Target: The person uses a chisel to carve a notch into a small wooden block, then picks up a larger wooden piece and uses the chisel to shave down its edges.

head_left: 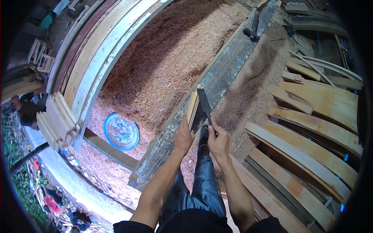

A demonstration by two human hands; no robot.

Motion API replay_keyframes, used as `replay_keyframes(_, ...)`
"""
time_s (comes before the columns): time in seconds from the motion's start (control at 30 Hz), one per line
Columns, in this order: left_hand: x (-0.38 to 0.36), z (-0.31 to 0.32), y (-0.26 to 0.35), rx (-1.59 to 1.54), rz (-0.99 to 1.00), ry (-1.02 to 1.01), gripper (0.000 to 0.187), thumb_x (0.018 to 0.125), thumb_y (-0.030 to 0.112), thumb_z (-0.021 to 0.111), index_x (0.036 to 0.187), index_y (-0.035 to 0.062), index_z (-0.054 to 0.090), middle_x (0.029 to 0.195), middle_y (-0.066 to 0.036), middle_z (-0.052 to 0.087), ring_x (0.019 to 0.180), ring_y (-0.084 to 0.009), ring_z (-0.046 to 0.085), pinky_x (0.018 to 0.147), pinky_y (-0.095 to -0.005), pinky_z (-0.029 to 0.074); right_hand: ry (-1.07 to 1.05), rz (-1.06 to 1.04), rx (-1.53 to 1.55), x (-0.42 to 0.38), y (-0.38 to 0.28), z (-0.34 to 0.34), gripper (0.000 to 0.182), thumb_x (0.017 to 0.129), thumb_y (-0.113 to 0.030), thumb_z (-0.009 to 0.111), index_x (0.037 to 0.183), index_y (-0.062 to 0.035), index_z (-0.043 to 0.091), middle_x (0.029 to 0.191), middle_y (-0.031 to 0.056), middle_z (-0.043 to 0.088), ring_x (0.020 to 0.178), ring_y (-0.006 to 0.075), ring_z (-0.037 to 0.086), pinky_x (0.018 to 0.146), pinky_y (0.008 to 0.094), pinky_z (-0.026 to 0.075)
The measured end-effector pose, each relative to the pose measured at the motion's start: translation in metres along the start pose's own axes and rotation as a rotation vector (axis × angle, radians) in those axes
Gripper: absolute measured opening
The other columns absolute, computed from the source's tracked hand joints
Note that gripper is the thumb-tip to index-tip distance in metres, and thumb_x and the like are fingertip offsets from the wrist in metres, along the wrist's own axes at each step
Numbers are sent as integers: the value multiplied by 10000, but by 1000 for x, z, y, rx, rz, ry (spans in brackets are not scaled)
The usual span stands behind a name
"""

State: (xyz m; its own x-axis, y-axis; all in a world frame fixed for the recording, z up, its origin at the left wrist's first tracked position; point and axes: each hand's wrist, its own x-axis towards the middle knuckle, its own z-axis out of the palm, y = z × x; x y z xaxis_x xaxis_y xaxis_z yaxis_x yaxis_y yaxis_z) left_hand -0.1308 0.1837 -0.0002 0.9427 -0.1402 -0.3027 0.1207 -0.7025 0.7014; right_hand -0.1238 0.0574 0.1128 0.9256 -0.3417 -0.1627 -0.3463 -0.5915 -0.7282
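Observation:
My left hand (pixel 183 136) is wrapped round a narrow strip of pale wood (pixel 192 105), which points away from me over the long worn plank (pixel 223 75). In my right hand (pixel 218 140) is a knife (pixel 203 100) with a broad, dark, square-ended blade. Its fingers close round the narrow handle end. The blade lies alongside the right of the wood strip, and its far end overlaps the strip's tip in this view. Both hands are over the near part of the plank, above my legs.
A dark angular tool (pixel 252 31) lies on the plank's far end. Shavings (pixel 171 70) cover the ground. Curved boards (pixel 105 42) arch at left, near stacked wood pieces (pixel 58 120) and a blue-rimmed basin (pixel 121 132). Cut planks (pixel 303 149) lie at right. A person (pixel 28 108) is at far left.

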Motion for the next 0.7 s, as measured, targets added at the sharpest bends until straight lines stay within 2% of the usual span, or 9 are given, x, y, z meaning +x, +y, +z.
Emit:
replay_keyframes(0.07, -1, 1, 1, 21, 8, 17, 825, 723, 31, 636, 1434, 28, 217, 1265, -230, 512, 921, -415, 612, 764, -461, 523, -90, 94, -25, 3, -10, -13, 322, 855, -66, 546, 1151, 47, 600, 809, 299, 607, 777, 404, 637, 664, 413, 488)
replay_keyframes(0.17, -2, -1, 5, 27, -75, -18, 843, 727, 72, 672, 1443, 86, 227, 1165, -223, 580, 887, -411, 621, 749, -459, 527, -185, 118, -119, 23, -39, -38, 300, 847, -68, 527, 1106, 49, 622, 800, 305, 606, 777, 421, 630, 659, 444, 489)
replay_keyframes(0.3, 0, -1, 6, 47, -87, -14, 833, 728, 72, 670, 1439, 91, 236, 1169, -225, 578, 882, -412, 621, 752, -462, 526, -255, 106, -149, 41, -56, -35, 314, 847, -76, 488, 1096, 68, 613, 794, 295, 624, 764, 459, 620, 690, 506, 491)
replay_keyframes(0.33, 0, -2, 7, 42, -87, -17, 825, 730, 73, 669, 1435, 79, 239, 1183, -229, 570, 891, -412, 620, 751, -461, 526, -249, 107, -140, 37, -57, -29, 314, 847, -76, 488, 1096, 68, 613, 794, 295, 624, 764, 459, 620, 690, 506, 491)
replay_keyframes(0.4, -2, -2, 7, 43, -94, -25, 818, 732, 75, 667, 1431, 67, 242, 1196, -233, 561, 901, -411, 619, 751, -461, 526, -181, 106, -192, 21, -51, -10, 329, 813, -35, 534, 1095, 127, 587, 806, 320, 608, 780, 435, 629, 685, 463, 498)
replay_keyframes(0.43, 0, -2, 7, 3, -106, -36, 817, 732, 74, 667, 1428, 51, 240, 1214, -236, 550, 915, -410, 616, 750, -459, 527, -166, 137, -171, 14, -48, -3, 364, 809, -22, 546, 1138, 134, 560, 740, 300, 599, 707, 423, 622, 628, 474, 486)
replay_keyframes(0.5, 1, -3, 7, -25, -126, -82, 809, 744, 90, 669, 1422, 12, 233, 1257, -243, 520, 954, -408, 609, 753, -460, 523, -145, 127, -194, 2, -41, 10, 369, 819, -27, 539, 1151, 133, 551, 756, 298, 601, 713, 421, 618, 629, 471, 484)
replay_keyframes(0.63, 2, 3, 1, -21, -133, -119, 786, 785, 180, 649, 1428, 16, 227, 1261, -243, 519, 958, -406, 611, 744, -471, 521, -45, 111, -170, -5, -37, 29, 390, 848, -45, 518, 1198, 127, 521, 804, 287, 601, 726, 414, 597, 627, 459, 477)
replay_keyframes(0.7, 1, 10, -7, -18, -4, 14, 646, 843, 313, 608, 1394, 132, 323, 982, -241, 625, 814, -421, 627, 641, -494, 510, -34, 127, -166, -7, -37, 37, 387, 855, -51, 513, 1203, 119, 523, 793, 275, 596, 721, 405, 595, 629, 452, 477)
